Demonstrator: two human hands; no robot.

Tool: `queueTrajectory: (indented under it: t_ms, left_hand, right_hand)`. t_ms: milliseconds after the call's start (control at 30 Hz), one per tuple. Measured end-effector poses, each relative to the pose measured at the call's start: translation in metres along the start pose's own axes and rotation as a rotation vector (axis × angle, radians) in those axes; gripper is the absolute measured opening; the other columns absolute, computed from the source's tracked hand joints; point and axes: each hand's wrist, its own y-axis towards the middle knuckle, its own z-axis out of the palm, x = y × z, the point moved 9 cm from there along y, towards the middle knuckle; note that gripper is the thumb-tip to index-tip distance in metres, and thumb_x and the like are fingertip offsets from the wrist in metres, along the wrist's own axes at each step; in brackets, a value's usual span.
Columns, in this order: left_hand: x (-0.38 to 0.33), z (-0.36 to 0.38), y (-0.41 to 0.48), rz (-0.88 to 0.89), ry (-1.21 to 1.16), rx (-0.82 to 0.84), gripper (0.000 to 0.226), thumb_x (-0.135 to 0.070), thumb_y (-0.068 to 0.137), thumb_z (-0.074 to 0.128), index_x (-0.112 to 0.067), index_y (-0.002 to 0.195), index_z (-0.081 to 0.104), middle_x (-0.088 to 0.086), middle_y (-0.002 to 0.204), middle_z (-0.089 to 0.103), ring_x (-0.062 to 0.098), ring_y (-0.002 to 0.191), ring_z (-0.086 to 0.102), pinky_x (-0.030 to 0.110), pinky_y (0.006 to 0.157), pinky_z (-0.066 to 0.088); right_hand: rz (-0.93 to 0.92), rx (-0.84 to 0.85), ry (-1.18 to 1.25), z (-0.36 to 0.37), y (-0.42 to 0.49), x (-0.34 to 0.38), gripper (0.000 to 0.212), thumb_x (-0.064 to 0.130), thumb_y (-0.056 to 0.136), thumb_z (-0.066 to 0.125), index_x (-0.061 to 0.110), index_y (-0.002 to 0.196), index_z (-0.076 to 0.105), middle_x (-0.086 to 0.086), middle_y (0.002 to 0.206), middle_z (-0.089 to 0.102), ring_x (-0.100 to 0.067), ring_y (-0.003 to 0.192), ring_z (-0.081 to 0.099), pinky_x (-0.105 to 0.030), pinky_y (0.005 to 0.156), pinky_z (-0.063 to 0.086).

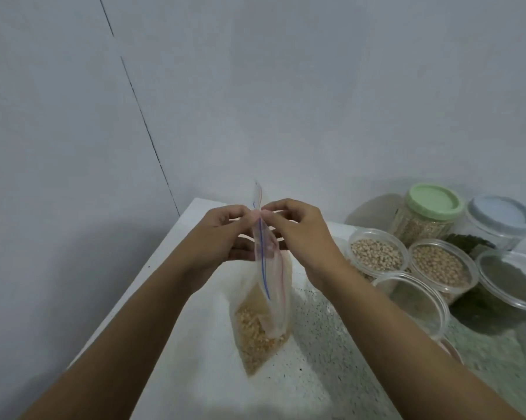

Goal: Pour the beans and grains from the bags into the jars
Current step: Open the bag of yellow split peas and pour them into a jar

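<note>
Head view, single frame.

Hands: 2 in view, both raised over the desk [316, 368]. The left hand [225, 234] and right hand [298, 228] meet at the top of 1 clear zip bag [271, 286]. Thumb and forefinger of each pinch the bag's mouth from opposite sides, and the other fingers are loosely curled behind the plastic. The zip strip shows a blue line and a red line. I cannot tell whether the seal is parted.

Bag: held upright between the hands, left of the jars and apart from them. Yellow-tan grains [255, 338] fill its lower part and the upper part is slack. I cannot tell whether its bottom corner touches the desk or hangs just above it.

Jars: 6 counted with confidence, grouped on the right of the desk.
- 2 lidded at the back: green-lidded jar [431, 207] with pale grain inside, and blue-lidded jar [500, 219].
- 4 open: jar of beige beans [377, 253], jar of tan grain [442, 265] beside it, empty clear jar [413, 301] nearest the right forearm, and jar with dark contents [510, 280] at the far right.
- A further rim shows by the right forearm, too hidden to count.

Backdrop: plain grey wall [286, 86], with 1 thin dark line running down it.
</note>
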Motion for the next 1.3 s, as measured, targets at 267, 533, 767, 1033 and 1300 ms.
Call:
queueTrajectory:
  t_ms: [267,533,767,1033,1300]
  left_hand:
    - [0.022,0.011,0.004,-0.029,-0.021,-0.050,0.036,-0.027,0.106,0.049,0.007,0.113,0.059,0.021,0.096,0.075,0.047,0.093,0.070,0.043,0.081,0.060]
    - [0.028,0.010,-0.003,0.010,0.005,-0.132,0.031,-0.027,0.105,0.053,0.001,0.092,0.055,0.014,0.074,0.068,0.023,0.061,0.066,0.033,0.055,0.055]
    - [0.020,0.003,-0.008,0.027,0.045,-0.073,0.031,-0.025,0.105,0.053,-0.005,0.084,0.064,0.019,0.072,0.069,0.028,0.062,0.068,0.037,0.060,0.058]
    - [0.007,-0.040,-0.014,0.175,0.253,-0.316,0.029,-0.021,0.101,0.061,-0.007,0.076,0.060,0.003,0.048,0.047,0.014,0.040,0.039,0.021,0.045,0.036]
    - [-0.007,-0.115,-0.045,0.292,0.498,-0.445,0.029,-0.027,0.087,0.071,-0.008,0.068,0.059,0.007,0.051,0.038,0.018,0.051,0.034,0.029,0.057,0.028]
  right_hand:
    - [0.047,0.041,0.135,-0.002,-0.011,-0.028,0.016,0.022,0.097,0.069,0.008,0.100,0.075,-0.022,0.098,0.073,-0.022,0.079,0.073,-0.032,0.072,0.059]
    - [-0.028,-0.083,0.111,0.002,-0.030,-0.032,0.012,0.012,0.088,0.079,0.000,0.089,0.074,-0.016,0.079,0.072,-0.035,0.078,0.070,-0.051,0.083,0.058]
    - [-0.051,-0.015,-0.021,0.004,-0.028,-0.018,0.016,0.009,0.083,0.083,0.006,0.076,0.069,-0.006,0.065,0.062,-0.017,0.065,0.060,-0.048,0.074,0.057]
    - [-0.140,-0.134,-0.246,-0.016,-0.026,0.000,0.025,0.007,0.084,0.075,0.016,0.068,0.060,-0.001,0.061,0.059,-0.010,0.059,0.054,-0.035,0.063,0.052]
    - [-0.239,-0.082,-0.861,-0.037,-0.020,0.037,0.029,-0.005,0.069,0.057,0.023,0.067,0.063,0.005,0.086,0.051,-0.008,0.078,0.051,-0.028,0.062,0.038]
